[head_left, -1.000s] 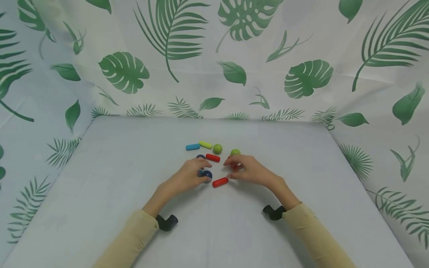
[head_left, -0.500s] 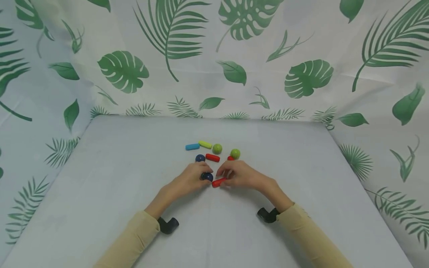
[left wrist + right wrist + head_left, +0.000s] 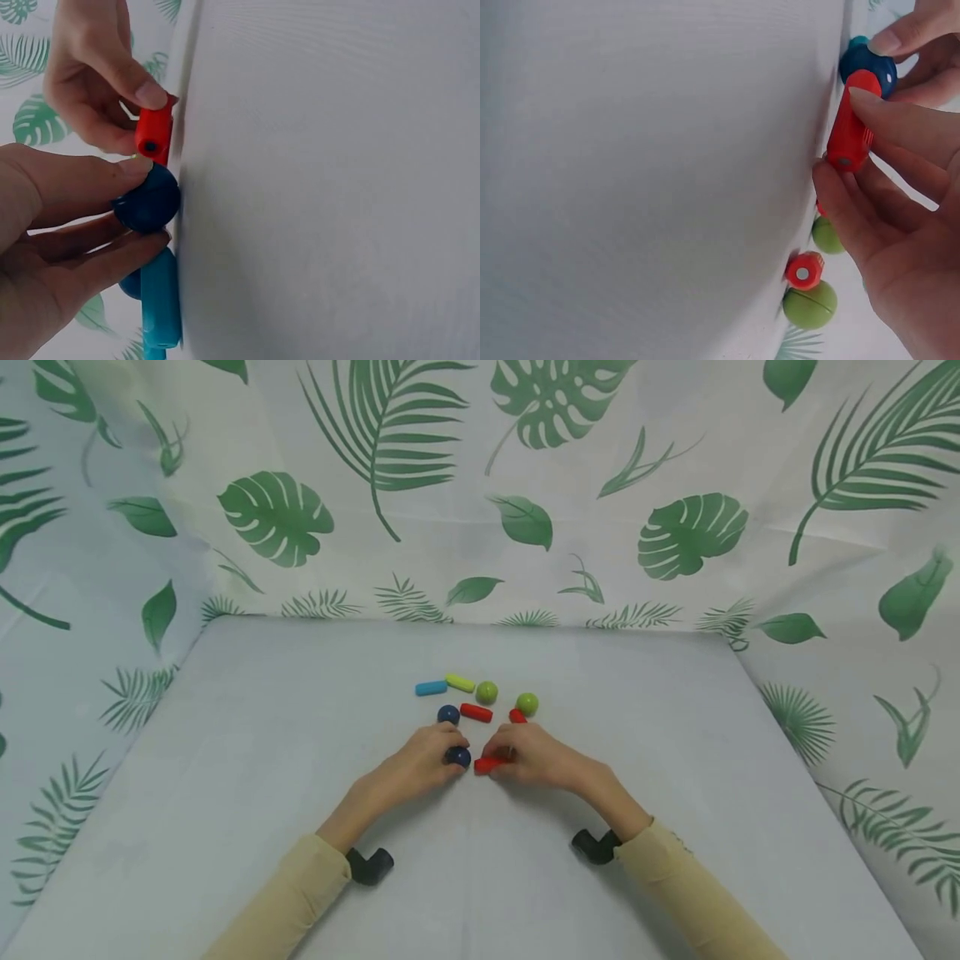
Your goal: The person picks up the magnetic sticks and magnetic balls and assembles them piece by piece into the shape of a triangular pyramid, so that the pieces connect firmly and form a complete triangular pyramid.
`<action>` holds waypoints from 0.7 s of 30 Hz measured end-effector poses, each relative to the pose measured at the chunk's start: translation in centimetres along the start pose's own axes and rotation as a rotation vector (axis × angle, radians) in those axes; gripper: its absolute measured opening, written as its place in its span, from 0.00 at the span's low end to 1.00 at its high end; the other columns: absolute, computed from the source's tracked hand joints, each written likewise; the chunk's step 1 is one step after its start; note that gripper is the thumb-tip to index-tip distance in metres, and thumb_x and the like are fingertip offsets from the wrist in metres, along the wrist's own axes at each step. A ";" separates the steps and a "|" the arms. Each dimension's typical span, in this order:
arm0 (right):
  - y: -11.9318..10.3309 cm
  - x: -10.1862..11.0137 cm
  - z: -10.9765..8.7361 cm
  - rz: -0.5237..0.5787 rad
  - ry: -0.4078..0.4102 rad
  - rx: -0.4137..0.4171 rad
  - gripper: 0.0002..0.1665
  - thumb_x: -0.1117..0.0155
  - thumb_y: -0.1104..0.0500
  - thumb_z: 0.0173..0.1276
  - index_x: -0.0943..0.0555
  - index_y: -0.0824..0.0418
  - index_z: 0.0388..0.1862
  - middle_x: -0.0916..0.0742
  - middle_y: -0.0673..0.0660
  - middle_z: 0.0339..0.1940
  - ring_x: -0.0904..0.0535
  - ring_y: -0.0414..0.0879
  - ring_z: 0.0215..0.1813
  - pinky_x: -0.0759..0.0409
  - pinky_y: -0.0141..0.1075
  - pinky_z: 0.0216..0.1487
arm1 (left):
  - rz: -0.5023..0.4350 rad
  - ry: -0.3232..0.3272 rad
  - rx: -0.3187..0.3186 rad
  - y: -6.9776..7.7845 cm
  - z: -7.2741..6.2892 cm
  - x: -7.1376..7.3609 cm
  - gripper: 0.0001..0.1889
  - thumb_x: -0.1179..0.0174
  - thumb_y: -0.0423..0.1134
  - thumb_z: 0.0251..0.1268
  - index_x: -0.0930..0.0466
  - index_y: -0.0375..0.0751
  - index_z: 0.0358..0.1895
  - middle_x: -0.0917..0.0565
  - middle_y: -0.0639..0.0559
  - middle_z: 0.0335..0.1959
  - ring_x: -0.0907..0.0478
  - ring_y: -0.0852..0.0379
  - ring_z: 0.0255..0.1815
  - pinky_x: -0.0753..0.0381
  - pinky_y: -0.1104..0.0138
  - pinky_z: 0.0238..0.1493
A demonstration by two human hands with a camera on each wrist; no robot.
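My left hand (image 3: 420, 760) pinches a dark blue ball (image 3: 148, 199) between thumb and fingers, low over the white table. My right hand (image 3: 551, 756) grips a red rod (image 3: 851, 127), thumb on one side and fingers on the other. The rod, with a small round dot in its end, points toward the ball; the head view shows a narrow gap between them. A light blue rod (image 3: 160, 300) lies beside my left fingers in the left wrist view. Just beyond my left hand sits another dark blue ball (image 3: 448, 714).
Farther back lie a blue rod (image 3: 431, 688), a yellow rod (image 3: 460, 682), another red rod (image 3: 476, 712) and a green ball (image 3: 487, 692). Beyond my right hand, a second green ball (image 3: 527, 703) sits by a partly hidden red rod (image 3: 517, 716). Leaf-patterned cloth surrounds the table.
My right hand has moved left and nearer, away from the red rod by the green ball, and now grips the front red rod. My left hand and its ball have shifted slightly.
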State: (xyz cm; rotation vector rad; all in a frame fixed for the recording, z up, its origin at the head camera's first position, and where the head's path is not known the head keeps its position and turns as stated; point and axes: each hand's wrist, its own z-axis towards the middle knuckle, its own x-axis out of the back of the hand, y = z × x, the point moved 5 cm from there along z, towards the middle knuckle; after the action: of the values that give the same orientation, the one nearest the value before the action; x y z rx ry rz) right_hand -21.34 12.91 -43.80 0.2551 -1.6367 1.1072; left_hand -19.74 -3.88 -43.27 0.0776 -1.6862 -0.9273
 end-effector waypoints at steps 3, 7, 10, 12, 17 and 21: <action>-0.1 0.2 0.1 -0.011 0.006 -0.019 0.12 0.25 0.62 0.65 0.12 0.62 0.47 0.14 0.52 0.35 0.22 0.41 0.37 0.19 0.29 0.40 | 0.007 -0.001 0.024 -0.2 -0.1 0.1 0.18 0.30 0.31 0.64 0.16 0.32 0.57 0.16 0.40 0.56 0.20 0.44 0.60 0.19 0.53 0.65; -0.9 0.7 0.3 -0.017 0.008 -0.064 0.11 0.26 0.63 0.65 0.11 0.62 0.46 0.14 0.51 0.35 0.23 0.40 0.36 0.21 0.28 0.39 | 0.011 0.000 0.043 -0.3 -0.2 0.1 0.19 0.30 0.32 0.65 0.16 0.33 0.58 0.16 0.40 0.58 0.20 0.44 0.61 0.19 0.54 0.66; -1.1 0.7 0.5 -0.021 0.017 -0.062 0.10 0.26 0.63 0.65 0.11 0.61 0.46 0.13 0.51 0.36 0.23 0.40 0.37 0.22 0.27 0.39 | 0.015 0.000 0.045 -0.3 -0.2 0.1 0.19 0.29 0.32 0.64 0.16 0.33 0.57 0.16 0.41 0.57 0.20 0.45 0.60 0.19 0.54 0.65; -1.2 0.8 0.6 -0.027 0.021 -0.056 0.10 0.26 0.63 0.66 0.11 0.61 0.46 0.14 0.51 0.36 0.23 0.39 0.37 0.22 0.27 0.38 | 0.015 0.000 0.045 -0.3 -0.2 0.1 0.19 0.28 0.33 0.64 0.16 0.33 0.57 0.16 0.41 0.55 0.20 0.45 0.59 0.19 0.54 0.65; -1.1 1.1 0.3 0.003 0.029 -0.092 0.11 0.25 0.61 0.66 0.11 0.62 0.47 0.14 0.50 0.35 0.22 0.39 0.36 0.20 0.27 0.38 | 0.020 0.007 0.042 -0.2 -0.1 0.1 0.20 0.27 0.34 0.63 0.16 0.33 0.57 0.15 0.42 0.53 0.19 0.46 0.58 0.18 0.54 0.65; -0.6 1.9 -0.1 0.033 0.057 -0.146 0.12 0.28 0.61 0.68 0.11 0.63 0.48 0.12 0.50 0.37 0.20 0.39 0.37 0.18 0.28 0.39 | 0.021 0.019 0.044 -0.2 -0.1 0.1 0.20 0.27 0.34 0.62 0.16 0.33 0.57 0.15 0.43 0.50 0.18 0.47 0.56 0.18 0.54 0.65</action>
State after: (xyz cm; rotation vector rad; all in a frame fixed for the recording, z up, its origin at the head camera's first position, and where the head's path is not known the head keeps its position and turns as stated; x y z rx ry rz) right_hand -21.60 13.33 -41.87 0.1005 -1.6673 1.0052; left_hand -19.74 -4.15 -43.33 0.0975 -1.6867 -0.8717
